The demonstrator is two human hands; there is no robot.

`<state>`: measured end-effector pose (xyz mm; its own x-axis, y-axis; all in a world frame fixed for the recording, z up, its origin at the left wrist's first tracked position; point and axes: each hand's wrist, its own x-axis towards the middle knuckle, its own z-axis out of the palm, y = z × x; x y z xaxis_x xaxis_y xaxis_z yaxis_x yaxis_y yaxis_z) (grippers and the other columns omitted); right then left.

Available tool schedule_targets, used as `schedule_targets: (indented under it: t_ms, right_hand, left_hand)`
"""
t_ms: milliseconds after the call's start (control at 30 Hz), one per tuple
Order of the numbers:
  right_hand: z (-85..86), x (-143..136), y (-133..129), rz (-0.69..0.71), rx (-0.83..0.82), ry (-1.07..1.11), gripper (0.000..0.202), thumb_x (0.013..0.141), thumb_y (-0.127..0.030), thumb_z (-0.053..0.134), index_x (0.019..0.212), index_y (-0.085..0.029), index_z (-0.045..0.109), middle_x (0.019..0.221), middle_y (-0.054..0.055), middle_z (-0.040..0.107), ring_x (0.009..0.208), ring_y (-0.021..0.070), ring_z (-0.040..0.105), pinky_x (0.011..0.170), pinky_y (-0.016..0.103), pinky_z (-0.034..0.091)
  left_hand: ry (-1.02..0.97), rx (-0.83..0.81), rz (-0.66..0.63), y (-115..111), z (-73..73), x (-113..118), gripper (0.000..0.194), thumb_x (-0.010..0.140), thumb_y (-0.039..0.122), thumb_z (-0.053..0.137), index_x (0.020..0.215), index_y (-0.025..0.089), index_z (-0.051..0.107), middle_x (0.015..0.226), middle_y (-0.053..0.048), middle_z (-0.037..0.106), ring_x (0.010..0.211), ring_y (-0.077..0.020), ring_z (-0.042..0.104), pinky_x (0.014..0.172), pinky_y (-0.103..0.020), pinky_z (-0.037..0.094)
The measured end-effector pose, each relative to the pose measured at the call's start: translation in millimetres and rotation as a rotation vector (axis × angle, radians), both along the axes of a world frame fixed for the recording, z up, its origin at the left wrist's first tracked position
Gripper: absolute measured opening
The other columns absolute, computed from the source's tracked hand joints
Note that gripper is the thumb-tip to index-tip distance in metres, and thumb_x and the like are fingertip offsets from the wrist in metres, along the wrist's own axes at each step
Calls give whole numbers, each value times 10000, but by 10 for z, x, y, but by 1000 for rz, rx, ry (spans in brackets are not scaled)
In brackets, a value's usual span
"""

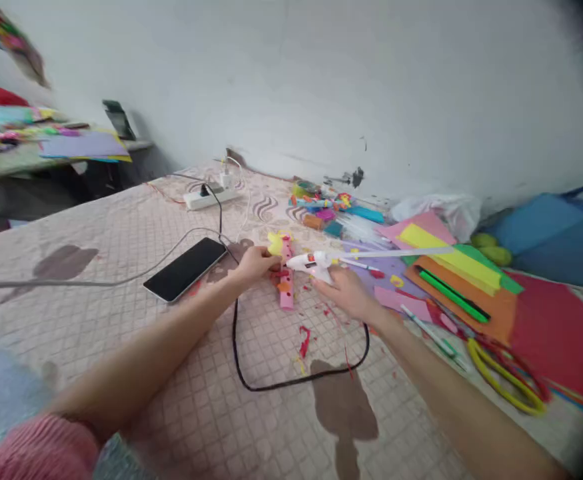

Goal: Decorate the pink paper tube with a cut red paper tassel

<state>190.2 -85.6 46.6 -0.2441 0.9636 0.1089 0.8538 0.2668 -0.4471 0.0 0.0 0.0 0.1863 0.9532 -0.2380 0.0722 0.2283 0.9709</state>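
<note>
My right hand (347, 292) grips a white hot glue gun (312, 262), its nozzle pointing left at a pink foam strip (286, 279) lying on the patterned bedspread (121, 233). A long white glue stick (396, 253) juts out of the gun's back to the right. My left hand (254, 263) pinches a small yellow foam piece (274, 244) at the strip's far end. The strip carries orange and red bits. The gun's black cord (291, 381) loops toward me between my arms.
A black phone (185, 268) lies left of my left hand, cabled to a white power strip (210, 195) near the wall. Stacked coloured foam sheets (464, 270), markers, yellow rings (504, 377) and red scraps fill the right side. A cluttered shelf (46, 143) stands far left.
</note>
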Motion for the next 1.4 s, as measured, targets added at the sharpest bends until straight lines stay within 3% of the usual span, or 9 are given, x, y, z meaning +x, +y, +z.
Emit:
schedule_targets:
  t_ms: [1200, 1400]
  right_hand:
    - [-79, 29, 66, -18, 98, -31, 223, 869, -289, 467, 900, -139, 629, 883, 106, 684, 791, 233, 615, 683, 290, 405]
    - [-51, 40, 11, 9, 36, -2, 235, 869, -311, 459, 883, -144, 623, 846, 89, 680, 772, 224, 607, 666, 287, 397]
  left_hand:
    - [24, -5, -4, -10, 26, -1, 138, 773, 127, 634, 689, 125, 524, 627, -27, 623, 622, -138, 648, 607, -276, 564]
    - [21, -14, -1, -3, 23, -1, 151, 772, 130, 633, 678, 131, 514, 624, -17, 617, 616, -136, 649, 618, -285, 566]
